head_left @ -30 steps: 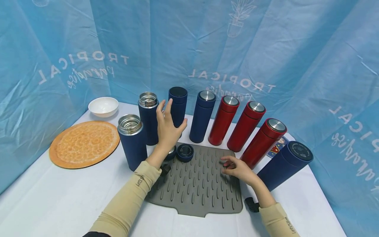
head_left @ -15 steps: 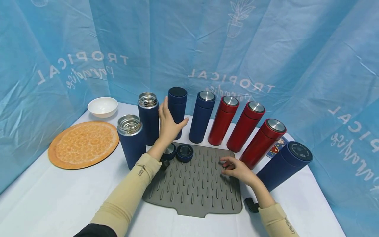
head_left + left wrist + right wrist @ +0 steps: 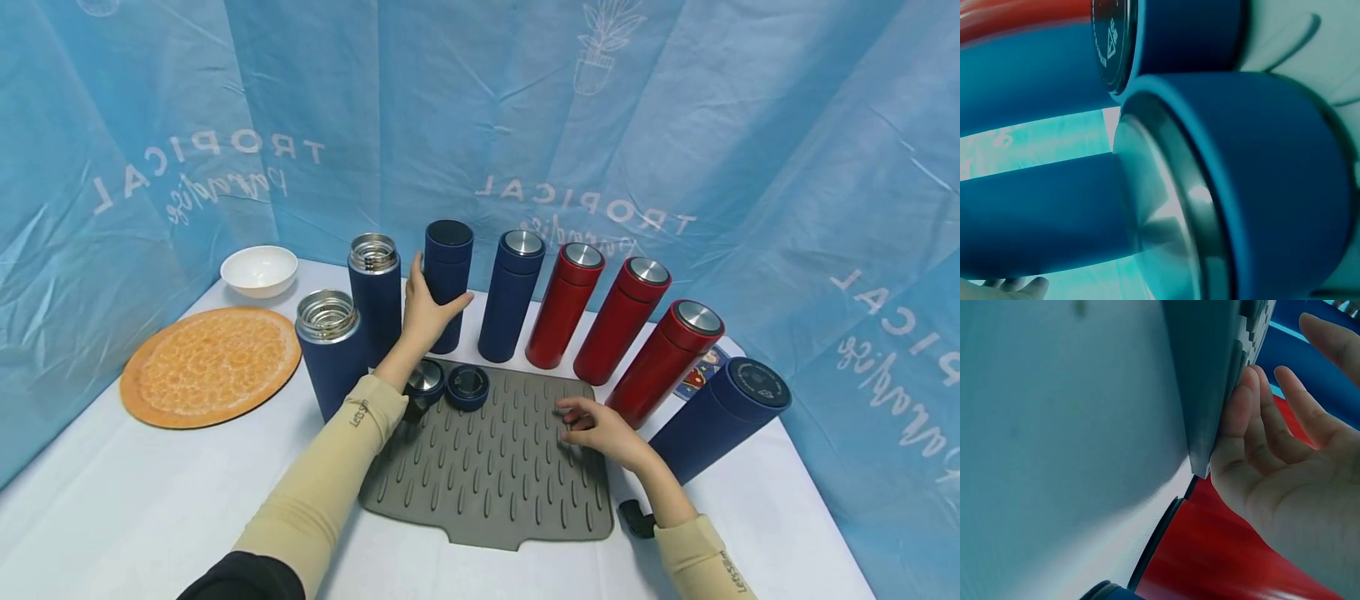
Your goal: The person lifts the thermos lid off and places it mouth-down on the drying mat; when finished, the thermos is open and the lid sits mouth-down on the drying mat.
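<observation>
I'd call this a reach: the left hand (image 3: 426, 320), fingers wide, is at the black-topped navy flask (image 3: 450, 262), upper centre of the frame (contact I can't tell), calling next for a snug grip; the right hand (image 3: 602, 430), loosely curled, holds nothing.

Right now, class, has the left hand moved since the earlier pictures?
Yes: judged against the gray mat, the left hand has shifted slightly forward, toward the black-topped blue bottle beside it.
</observation>
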A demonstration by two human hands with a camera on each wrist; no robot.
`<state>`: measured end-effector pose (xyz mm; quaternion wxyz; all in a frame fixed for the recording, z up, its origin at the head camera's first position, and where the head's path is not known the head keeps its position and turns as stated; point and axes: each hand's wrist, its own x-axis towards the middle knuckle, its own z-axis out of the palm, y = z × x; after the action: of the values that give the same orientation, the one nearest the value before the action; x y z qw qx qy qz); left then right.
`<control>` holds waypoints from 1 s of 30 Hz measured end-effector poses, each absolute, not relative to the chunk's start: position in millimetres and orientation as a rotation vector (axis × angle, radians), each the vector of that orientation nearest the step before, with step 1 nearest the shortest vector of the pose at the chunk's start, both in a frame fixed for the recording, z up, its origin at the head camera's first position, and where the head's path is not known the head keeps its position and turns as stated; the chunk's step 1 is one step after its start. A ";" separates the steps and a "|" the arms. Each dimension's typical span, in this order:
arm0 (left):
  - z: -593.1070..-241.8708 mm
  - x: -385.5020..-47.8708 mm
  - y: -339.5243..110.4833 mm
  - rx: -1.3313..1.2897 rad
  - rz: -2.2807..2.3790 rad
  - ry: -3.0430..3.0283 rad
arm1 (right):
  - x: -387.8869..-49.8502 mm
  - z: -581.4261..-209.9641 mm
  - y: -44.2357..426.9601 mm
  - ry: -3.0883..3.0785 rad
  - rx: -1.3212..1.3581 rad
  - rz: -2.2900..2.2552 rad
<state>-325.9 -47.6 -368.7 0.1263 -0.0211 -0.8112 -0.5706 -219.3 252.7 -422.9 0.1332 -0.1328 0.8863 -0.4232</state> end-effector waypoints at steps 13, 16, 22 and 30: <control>-369.9 -333.5 -47.9 -0.071 -1.644 -2.383 | -217.0 -420.4 250.8 2.689 -0.283 -1.094; -369.4 -335.6 -47.7 -0.062 -1.649 -2.373 | -217.3 -420.5 250.8 2.694 -0.291 -1.081; -368.5 -338.5 -47.2 -0.049 -1.643 -2.361 | -217.8 -420.8 251.2 2.692 -0.307 -1.073; -370.0 -337.8 -46.6 -0.050 -1.627 -2.367 | -217.5 -423.1 252.7 2.678 -0.310 -1.090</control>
<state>-337.8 -46.6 -370.0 0.1342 -0.0174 -0.8165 -0.5612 -217.5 252.7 -423.1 0.1167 -0.1060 0.9146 -0.3723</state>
